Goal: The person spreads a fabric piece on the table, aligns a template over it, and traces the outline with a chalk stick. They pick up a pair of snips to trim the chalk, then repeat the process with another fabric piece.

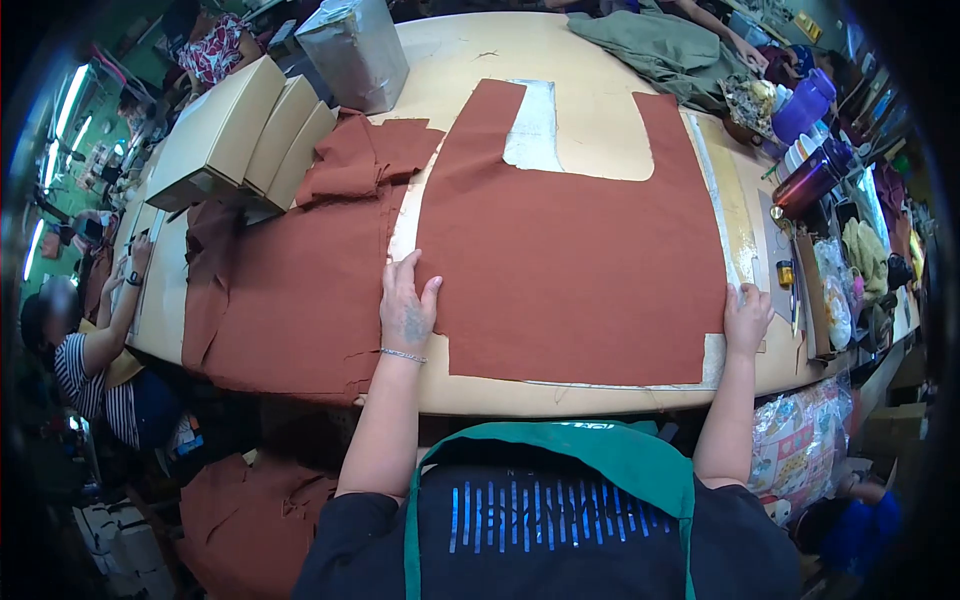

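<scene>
A rust-red cut fabric panel [580, 270] with a U-shaped notch lies flat on the table in front of me. My left hand [408, 305] rests at its left edge, thumb spread away from the fingers. At the right edge, my right hand [747, 318] lies with its fingers slightly bent and touching the border. Beneath the panel, a pale sheet [713, 360] shows along the right and lower edges and in the notch. Left of my left hand is a larger piece of the same rust-red cloth [300, 310], bunched at its upper end.
Cardboard boxes [215, 135] and a grey metallic-looking container [355, 55] stand at the back left. Green-grey cloth [665, 55] lies at the back, near another person's hand [748, 55]. A dark bottle [812, 178] and clutter line the right. A person in a striped sleeve [75, 370] works at left.
</scene>
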The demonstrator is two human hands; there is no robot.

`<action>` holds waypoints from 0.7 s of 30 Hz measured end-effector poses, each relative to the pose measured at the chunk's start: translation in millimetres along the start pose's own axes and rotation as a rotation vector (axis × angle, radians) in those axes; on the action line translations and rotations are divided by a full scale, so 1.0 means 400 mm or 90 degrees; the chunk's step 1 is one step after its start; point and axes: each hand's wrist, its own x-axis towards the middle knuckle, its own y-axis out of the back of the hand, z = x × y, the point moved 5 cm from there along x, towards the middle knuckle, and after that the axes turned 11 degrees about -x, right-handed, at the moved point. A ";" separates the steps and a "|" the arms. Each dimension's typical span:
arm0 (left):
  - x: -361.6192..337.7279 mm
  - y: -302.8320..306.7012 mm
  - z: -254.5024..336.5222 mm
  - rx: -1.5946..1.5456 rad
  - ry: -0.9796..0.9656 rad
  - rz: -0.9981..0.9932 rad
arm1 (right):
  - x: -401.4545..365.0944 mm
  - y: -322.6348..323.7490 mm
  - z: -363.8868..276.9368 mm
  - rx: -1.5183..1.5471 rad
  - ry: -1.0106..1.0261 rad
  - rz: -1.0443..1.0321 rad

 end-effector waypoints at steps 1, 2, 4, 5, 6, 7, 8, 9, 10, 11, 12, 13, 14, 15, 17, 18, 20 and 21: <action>-0.001 0.000 0.000 0.002 0.004 0.000 | -0.001 0.000 -0.004 -0.001 0.005 0.006; -0.002 -0.001 0.000 0.003 0.008 -0.001 | -0.003 0.001 -0.006 -0.004 0.009 0.012; -0.002 0.002 0.010 -0.011 0.003 0.016 | -0.004 0.001 -0.004 -0.009 0.011 0.017; -0.002 0.004 0.017 -0.019 0.000 0.024 | -0.004 0.001 -0.004 -0.011 0.011 0.016; -0.003 0.003 0.023 0.010 -0.002 0.026 | -0.003 0.001 -0.004 -0.011 0.011 0.016; -0.005 0.004 0.029 0.040 -0.004 0.029 | -0.002 0.001 -0.002 -0.014 0.008 0.014; -0.007 0.008 0.040 0.071 -0.006 0.032 | -0.002 0.001 -0.002 -0.015 0.005 0.011; -0.011 0.003 0.061 0.155 -0.032 0.005 | -0.002 0.000 -0.003 -0.016 0.002 0.008; -0.020 -0.007 0.088 0.239 -0.058 -0.022 | -0.003 -0.001 -0.003 -0.007 0.000 0.007; -0.027 -0.021 0.114 0.324 -0.085 -0.049 | -0.002 -0.002 0.001 0.002 -0.003 0.005; -0.036 -0.045 0.131 0.299 -0.088 -0.110 | -0.001 -0.003 0.006 0.010 -0.007 0.004; -0.050 -0.071 0.147 0.274 -0.091 -0.171 | 0.002 -0.006 0.014 0.006 -0.022 -0.012; -0.062 -0.093 0.158 0.248 -0.092 -0.232 | 0.007 -0.009 0.022 0.003 -0.036 -0.027; -0.070 -0.108 0.162 0.250 -0.088 -0.260 | 0.015 -0.012 0.029 -0.001 -0.049 -0.042; -0.082 -0.129 0.162 0.255 -0.080 -0.315 | 0.034 -0.011 0.044 -0.023 -0.090 -0.075; -0.082 -0.129 0.163 0.257 -0.086 -0.318 | 0.045 -0.011 0.048 -0.033 -0.110 -0.092; -0.086 -0.126 0.162 0.261 -0.096 -0.324 | 0.065 -0.012 0.046 -0.043 -0.106 -0.113; -0.090 -0.123 0.162 0.267 -0.103 -0.321 | 0.074 -0.015 0.048 -0.048 -0.105 -0.124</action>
